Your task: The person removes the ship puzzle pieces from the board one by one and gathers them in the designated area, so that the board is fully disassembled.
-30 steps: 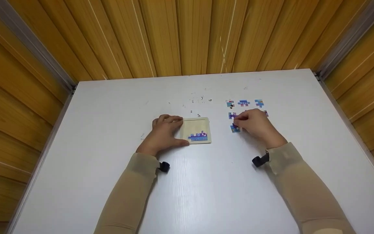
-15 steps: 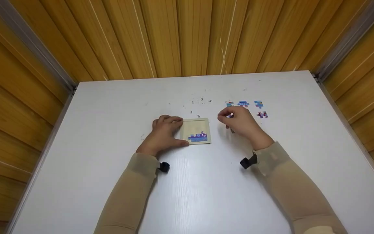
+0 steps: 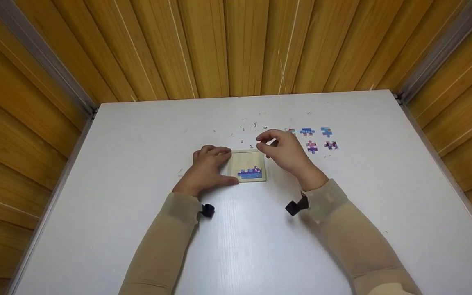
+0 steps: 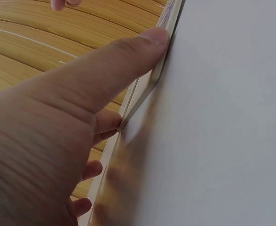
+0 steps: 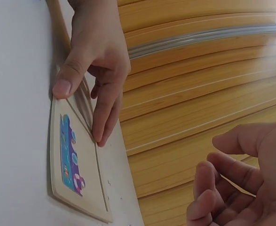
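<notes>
My left hand rests along the left side of a small light wooden puzzle tray, thumb at its near edge and fingers at the far left. Along the tray's near side lies a joined strip of blue and purple puzzle pieces; a pink-and-white ring shows on it in the right wrist view. Above the tray's far right corner hovers my right hand, fingers loosely bent. The right wrist view shows a gap between thumb and fingers, with no piece seen there.
Loose puzzle pieces lie at the right: a blue one, another blue one, a pink-purple one and a dark purple one. One more is partly behind the right hand. Small dark specks mark the white table.
My right hand has moved left from the loose pieces to the tray's far right corner, uncovering the pink-purple piece. The left hand and the tray have stayed in place.
</notes>
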`<state>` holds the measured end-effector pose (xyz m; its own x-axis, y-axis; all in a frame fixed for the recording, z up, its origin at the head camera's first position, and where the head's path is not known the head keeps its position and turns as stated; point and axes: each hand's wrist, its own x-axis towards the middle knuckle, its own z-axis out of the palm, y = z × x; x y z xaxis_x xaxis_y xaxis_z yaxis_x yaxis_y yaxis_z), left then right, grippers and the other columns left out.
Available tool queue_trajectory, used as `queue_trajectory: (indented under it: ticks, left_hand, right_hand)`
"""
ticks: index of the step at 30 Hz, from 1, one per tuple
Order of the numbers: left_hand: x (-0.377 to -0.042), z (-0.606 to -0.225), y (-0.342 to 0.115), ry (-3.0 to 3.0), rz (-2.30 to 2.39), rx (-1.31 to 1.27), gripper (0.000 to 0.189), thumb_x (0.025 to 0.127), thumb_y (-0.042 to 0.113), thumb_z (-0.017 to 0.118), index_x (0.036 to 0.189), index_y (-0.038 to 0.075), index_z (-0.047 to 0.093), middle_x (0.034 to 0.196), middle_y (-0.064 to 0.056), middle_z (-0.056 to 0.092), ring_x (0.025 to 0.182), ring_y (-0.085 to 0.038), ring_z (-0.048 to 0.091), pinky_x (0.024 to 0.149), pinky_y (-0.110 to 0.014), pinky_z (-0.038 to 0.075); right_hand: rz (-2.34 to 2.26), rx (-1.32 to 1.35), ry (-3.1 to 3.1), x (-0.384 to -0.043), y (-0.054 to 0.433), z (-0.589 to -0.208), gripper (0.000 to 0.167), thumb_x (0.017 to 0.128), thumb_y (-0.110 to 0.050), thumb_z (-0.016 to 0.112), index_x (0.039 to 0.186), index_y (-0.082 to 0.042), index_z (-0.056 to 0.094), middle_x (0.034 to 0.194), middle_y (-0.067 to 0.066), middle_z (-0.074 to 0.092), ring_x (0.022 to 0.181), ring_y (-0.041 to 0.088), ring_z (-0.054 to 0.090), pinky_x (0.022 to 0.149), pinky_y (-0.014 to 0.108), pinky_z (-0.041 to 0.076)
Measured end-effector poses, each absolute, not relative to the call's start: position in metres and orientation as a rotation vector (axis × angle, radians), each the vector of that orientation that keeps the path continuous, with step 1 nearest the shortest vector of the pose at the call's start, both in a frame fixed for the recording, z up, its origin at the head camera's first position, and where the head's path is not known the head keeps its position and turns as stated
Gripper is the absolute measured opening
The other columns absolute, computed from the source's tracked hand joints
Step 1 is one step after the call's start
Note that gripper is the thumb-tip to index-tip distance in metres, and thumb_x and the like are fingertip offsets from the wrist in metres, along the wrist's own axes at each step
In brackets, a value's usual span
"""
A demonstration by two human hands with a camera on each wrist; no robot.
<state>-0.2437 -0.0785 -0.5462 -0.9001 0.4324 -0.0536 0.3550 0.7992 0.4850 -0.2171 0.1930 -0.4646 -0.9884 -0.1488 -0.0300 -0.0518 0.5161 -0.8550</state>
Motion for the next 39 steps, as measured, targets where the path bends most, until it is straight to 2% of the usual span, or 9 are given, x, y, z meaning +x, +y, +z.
queue_trajectory:
  ticks: [12,19,29,36,39]
  left_hand:
    - [-0.242,-0.545,-0.078,2.823,0.722,0.63,0.098,0.083,0.065,0.096,0.164,0.019,0.063,0.17,0.005,0.058,0.164,-0.034,0.036,0.137,-0.058,0.023]
    - [-0.244,-0.547,-0.08,2.829,0.733,0.666,0.099,0.083,0.065,0.095,0.164,0.018,0.062,0.169,0.005,0.058,0.163,-0.034,0.038,0.135,-0.058,0.025]
    - [-0.243,-0.544,-0.081,2.838,0.71,0.68,0.098,0.084,0.064,0.095,0.163,0.017,0.063,0.17,0.004,0.058,0.162,-0.035,0.038,0.135,-0.06,0.025]
    - [-0.243,-0.543,-0.081,2.836,0.701,0.69,0.098,0.085,0.065,0.095,0.164,0.016,0.062,0.17,0.004,0.058,0.163,-0.035,0.038,0.134,-0.06,0.025]
    - [-0.243,-0.543,-0.081,2.835,0.706,0.697,0.099,0.085,0.065,0.094,0.164,0.016,0.062,0.17,0.004,0.058,0.162,-0.035,0.039,0.134,-0.061,0.026]
  right_hand:
    - [-1.506,-0.182,2.584,-0.216,0.185,-0.482,0.029,0.11,-0.022,0.073,0.134,-0.008,0.079,0.125,0.01,0.074,0.103,0.023,0.063,0.085,0.028,0.059]
    - [-1.464,-0.204,2.565,-0.219,0.181,-0.496,0.029,0.107,-0.021,0.075,0.128,-0.002,0.081,0.121,0.012,0.078,0.102,0.023,0.065,0.086,0.032,0.053]
    - [-1.374,-0.252,2.556,-0.219,0.174,-0.512,0.021,0.105,-0.021,0.076,0.119,-0.008,0.083,0.113,0.008,0.08,0.095,0.017,0.065,0.085,0.031,0.054]
    - [-1.296,-0.309,2.545,-0.218,0.17,-0.519,0.026,0.104,-0.022,0.077,0.126,-0.008,0.083,0.12,0.007,0.081,0.106,0.021,0.071,0.096,0.037,0.058]
    - [-1.261,-0.334,2.56,-0.218,0.169,-0.52,0.027,0.105,-0.021,0.077,0.127,-0.007,0.083,0.119,0.008,0.081,0.106,0.022,0.071,0.097,0.038,0.059]
